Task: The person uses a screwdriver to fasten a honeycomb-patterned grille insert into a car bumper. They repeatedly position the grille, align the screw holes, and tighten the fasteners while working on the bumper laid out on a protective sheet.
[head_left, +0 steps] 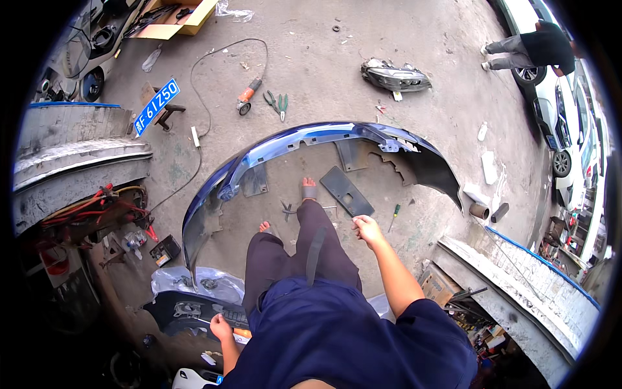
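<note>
My right hand [367,231] is closed, fingers bent, above the near corner of a flat black plate [346,191] with a small cutout. Whether anything is between those fingers I cannot make out. Down at the lower left, my left hand [221,327] is also closed; a thin light line shows beside its fingers, too small to name. An orange piece [243,332] lies by that wrist. A curved dark-blue car bumper [285,137] arches around my feet. Inside the arch are a green-handled screwdriver [396,210] and a small dark tool [287,210].
Beyond the bumper lie an angle grinder [247,94] with its cord, green-handled pliers [278,104] and a headlight [395,76]. Metal lift platforms [518,285] flank me. A blue licence plate [156,107] stands left. Another person [541,48] is near parked cars.
</note>
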The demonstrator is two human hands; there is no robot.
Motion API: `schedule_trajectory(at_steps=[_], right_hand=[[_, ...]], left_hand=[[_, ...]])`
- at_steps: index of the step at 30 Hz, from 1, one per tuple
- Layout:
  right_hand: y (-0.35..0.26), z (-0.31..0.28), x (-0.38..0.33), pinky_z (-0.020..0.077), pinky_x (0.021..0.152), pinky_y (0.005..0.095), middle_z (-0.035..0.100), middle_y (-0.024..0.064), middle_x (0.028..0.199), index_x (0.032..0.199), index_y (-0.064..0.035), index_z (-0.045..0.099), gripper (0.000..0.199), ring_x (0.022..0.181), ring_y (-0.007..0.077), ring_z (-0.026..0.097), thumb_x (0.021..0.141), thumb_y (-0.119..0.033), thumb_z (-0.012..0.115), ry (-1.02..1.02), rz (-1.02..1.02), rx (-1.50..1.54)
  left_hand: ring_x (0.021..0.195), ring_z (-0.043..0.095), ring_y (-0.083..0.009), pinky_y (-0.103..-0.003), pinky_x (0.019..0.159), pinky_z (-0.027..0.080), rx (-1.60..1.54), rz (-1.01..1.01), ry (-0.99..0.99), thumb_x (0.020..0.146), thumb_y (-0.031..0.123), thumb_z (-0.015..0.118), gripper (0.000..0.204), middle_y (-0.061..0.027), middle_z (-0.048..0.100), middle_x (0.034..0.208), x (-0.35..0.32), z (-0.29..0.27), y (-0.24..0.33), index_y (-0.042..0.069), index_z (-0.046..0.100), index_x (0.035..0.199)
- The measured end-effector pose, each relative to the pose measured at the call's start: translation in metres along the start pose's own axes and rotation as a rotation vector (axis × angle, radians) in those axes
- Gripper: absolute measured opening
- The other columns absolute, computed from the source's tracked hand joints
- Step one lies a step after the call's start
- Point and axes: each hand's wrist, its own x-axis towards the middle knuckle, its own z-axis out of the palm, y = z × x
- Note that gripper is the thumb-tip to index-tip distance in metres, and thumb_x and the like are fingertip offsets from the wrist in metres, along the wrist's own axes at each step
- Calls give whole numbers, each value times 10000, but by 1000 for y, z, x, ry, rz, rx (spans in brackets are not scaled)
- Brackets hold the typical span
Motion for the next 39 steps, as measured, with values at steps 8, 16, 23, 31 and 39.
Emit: schedule_trajectory(at_steps=[8,16,23,31,39], right_hand=[[54,-55,11,500,570,317,671,84,836,1040,-30,652,235,657,157,593,932,-230,592,187,264,-228],[-63,-185,55,535,732,350,724,117,855,1027,-26,694,267,795,219,691,889,-248,635,207,-141,-709],[-240,-334,296,513,668,313,711,78,808,1036,-12,691,243,697,159,648,904,-204,622,334,-415,-501],[-207,-588,610,506,539,346,696,122,838,1084,16,667,320,621,192,616,876,-214,585,611,-50,-345],[-58,-631,736,585,748,408,677,208,1140,1176,-67,678,387,924,304,700,825,-206,593,148,-100,-1310]], left_hand=[[786,677,-256,-364,755,526,125,-9,-124,893,113,653,200,-175,713,867,27,40,27,-71,697,959],[831,684,-320,-398,789,522,60,36,-133,918,125,621,255,-224,709,926,81,161,80,-107,677,1009],[827,662,-393,-431,778,510,318,29,-111,922,151,622,242,-245,696,920,-81,205,106,-84,679,940],[821,674,-380,-423,763,525,889,8,-179,925,222,628,278,-228,704,909,-218,228,200,-44,692,977],[798,684,-369,-419,734,536,1075,49,-292,918,282,632,301,-205,714,884,-199,282,279,-3,705,983]])
